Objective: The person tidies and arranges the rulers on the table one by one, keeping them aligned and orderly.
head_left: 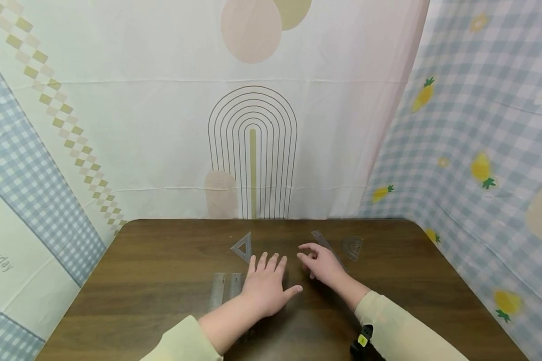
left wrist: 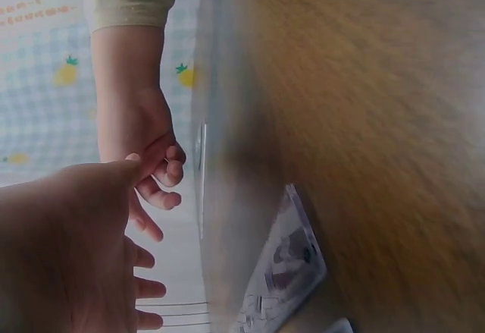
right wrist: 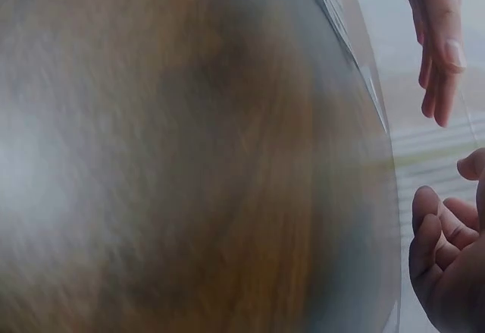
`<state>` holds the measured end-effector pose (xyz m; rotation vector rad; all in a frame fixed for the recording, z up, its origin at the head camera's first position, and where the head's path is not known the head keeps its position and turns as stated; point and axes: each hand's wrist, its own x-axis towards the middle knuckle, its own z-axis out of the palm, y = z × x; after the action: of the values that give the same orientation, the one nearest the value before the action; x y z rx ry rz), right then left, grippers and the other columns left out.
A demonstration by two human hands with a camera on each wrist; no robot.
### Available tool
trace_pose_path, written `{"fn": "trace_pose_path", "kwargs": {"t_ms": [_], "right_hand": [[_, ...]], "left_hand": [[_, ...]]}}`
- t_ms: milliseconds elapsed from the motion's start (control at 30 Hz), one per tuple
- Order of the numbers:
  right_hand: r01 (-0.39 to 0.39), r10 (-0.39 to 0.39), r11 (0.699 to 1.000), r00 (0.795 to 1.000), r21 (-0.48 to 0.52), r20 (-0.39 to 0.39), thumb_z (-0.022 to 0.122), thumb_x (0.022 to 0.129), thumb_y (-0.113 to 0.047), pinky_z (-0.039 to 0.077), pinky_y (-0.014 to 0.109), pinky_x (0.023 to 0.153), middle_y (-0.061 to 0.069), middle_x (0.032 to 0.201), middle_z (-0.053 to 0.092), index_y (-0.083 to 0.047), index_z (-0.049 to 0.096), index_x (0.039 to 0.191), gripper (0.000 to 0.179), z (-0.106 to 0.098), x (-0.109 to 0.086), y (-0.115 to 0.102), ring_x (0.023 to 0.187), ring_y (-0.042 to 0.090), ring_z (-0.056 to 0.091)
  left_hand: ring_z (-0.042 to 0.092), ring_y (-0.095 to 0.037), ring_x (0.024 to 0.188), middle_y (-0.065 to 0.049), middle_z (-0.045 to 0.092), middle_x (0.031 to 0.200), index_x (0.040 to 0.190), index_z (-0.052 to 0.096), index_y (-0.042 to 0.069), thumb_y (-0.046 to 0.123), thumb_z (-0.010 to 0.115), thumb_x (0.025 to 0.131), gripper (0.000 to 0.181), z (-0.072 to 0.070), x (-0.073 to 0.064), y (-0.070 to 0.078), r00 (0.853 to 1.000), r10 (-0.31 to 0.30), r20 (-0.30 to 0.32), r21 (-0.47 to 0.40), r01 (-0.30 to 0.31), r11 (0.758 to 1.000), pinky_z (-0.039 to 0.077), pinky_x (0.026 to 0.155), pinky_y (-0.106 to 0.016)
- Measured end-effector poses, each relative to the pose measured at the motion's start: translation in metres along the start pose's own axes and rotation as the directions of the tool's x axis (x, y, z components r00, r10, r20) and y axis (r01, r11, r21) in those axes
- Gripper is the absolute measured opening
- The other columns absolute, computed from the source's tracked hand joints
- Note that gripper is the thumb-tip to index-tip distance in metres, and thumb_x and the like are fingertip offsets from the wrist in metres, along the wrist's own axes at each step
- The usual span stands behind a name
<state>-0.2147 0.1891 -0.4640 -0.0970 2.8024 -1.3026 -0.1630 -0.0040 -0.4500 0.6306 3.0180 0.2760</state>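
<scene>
My left hand (head_left: 264, 291) is spread over the middle of the table, its fingers straight and the thumb out to the side. A clear triangular set square (head_left: 249, 246) lies just past its fingertips. Two clear rulers (head_left: 218, 290) lie side by side left of this hand, partly hidden by the forearm. Facing it, my right hand (head_left: 326, 264) hovers with loosely bent fingers and nothing visible in them. Behind the right hand a narrow clear ruler (head_left: 318, 236) slants across the table, partly covered. A clear protractor (head_left: 353, 248) rests farther right.
The brown wooden table (head_left: 162, 250) reaches back to a patterned cloth wall (head_left: 162, 125). Another cloth with blue checks (head_left: 456, 125) hangs along the right side. In the left wrist view, a clear plastic piece (left wrist: 311, 268) lies on the tabletop near the hand.
</scene>
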Motion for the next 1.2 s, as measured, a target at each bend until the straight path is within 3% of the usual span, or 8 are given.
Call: {"fn": "trace_pose_path", "kwargs": {"t_ms": [233,467,700,933,1200], "right_hand": [[0.012,-0.013,1.0,1.0,-0.024,-0.022,0.064,0.098,-0.029,0.049,0.034,0.051,0.008,0.076,0.062,-0.01,0.063,0.13,0.037,-0.012,0.009,0.009,0.054,0.02,0.058],[0.044,-0.052,0.989,0.997,-0.138,-0.048,0.064,0.098,-0.029,0.049,0.033,0.057,0.0,0.087,0.065,-0.012,0.064,0.13,0.037,-0.021,0.016,0.018,0.066,0.018,0.059],[0.079,-0.106,0.953,0.991,-0.294,-0.079,0.063,0.097,-0.035,0.052,0.039,0.074,-0.002,0.098,0.065,-0.015,0.066,0.128,0.036,-0.031,0.027,0.03,0.089,0.017,0.06],[0.077,-0.108,0.939,0.991,-0.337,-0.076,0.062,0.098,-0.032,0.051,0.043,0.078,0.001,0.1,0.065,-0.015,0.066,0.127,0.034,-0.039,0.04,0.038,0.089,0.019,0.06],[0.112,-0.153,0.877,0.987,-0.467,-0.051,0.061,0.097,-0.027,0.051,0.049,0.082,0.005,0.103,0.064,-0.012,0.067,0.127,0.033,-0.052,0.051,0.047,0.092,0.024,0.062]], "left_hand": [[0.024,-0.037,0.147,-0.009,0.035,0.158,0.155,0.036,0.016,0.075,0.041,0.092,0.087,0.004,0.011,0.007,1.0,-0.024,0.004,0.001,0.024,1.0,0.012,0.117,-0.06],[0.024,-0.036,0.147,-0.009,0.035,0.158,0.155,0.036,0.016,0.074,0.041,0.092,0.086,0.012,0.024,0.01,0.998,-0.06,0.006,0.003,0.06,0.998,0.012,0.117,-0.06],[0.025,-0.035,0.147,-0.009,0.035,0.158,0.156,0.036,0.017,0.075,0.039,0.092,0.087,0.019,0.033,0.02,0.995,-0.09,0.034,0.014,0.089,0.996,0.013,0.117,-0.059],[0.023,-0.033,0.148,-0.007,0.034,0.159,0.156,0.035,0.019,0.077,0.036,0.091,0.087,0.028,0.045,0.034,0.993,-0.1,0.058,0.043,0.098,0.994,0.013,0.118,-0.057],[0.022,-0.031,0.149,-0.006,0.034,0.159,0.155,0.037,0.02,0.078,0.038,0.09,0.087,0.033,0.059,0.056,0.989,-0.126,0.078,0.042,0.123,0.992,0.014,0.118,-0.055]]}}
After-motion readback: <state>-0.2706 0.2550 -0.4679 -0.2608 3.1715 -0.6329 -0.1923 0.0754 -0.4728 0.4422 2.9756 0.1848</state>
